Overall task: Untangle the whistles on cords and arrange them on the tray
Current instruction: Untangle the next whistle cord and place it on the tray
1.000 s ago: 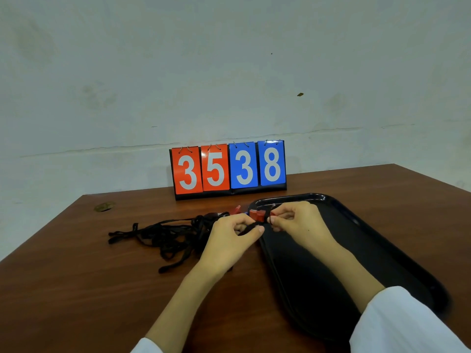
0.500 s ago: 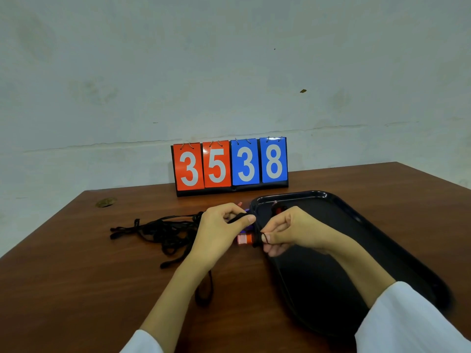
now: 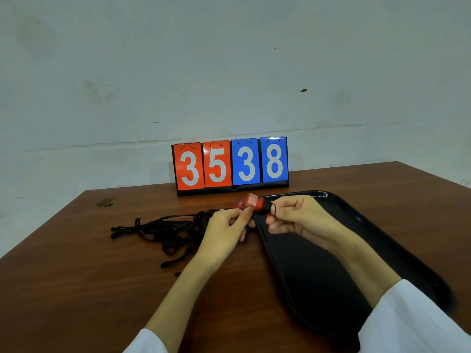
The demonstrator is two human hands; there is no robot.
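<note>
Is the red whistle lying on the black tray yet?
No, the right hand pinches the red whistle in the air above the far corner of the black tray.

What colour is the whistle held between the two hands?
Red-orange. The whistle shows best in the head view.

table (image 3: pixel 76 276): brown wood, smooth, with a low sheen where you work.
tray (image 3: pixel 313 271): black plastic, glossy, light catching its rim.
whistle (image 3: pixel 254 203): the one you hold is red plastic, smooth; its mouth end looks translucent, though too small to be sure.
cords (image 3: pixel 168 230): black woven cloth, matt.
score cards (image 3: pixel 230 164): glossy, hung on thin metal rings (image 3: pixel 187 146).
sleeve (image 3: pixel 418 319): yours, white cloth, matt.
</note>
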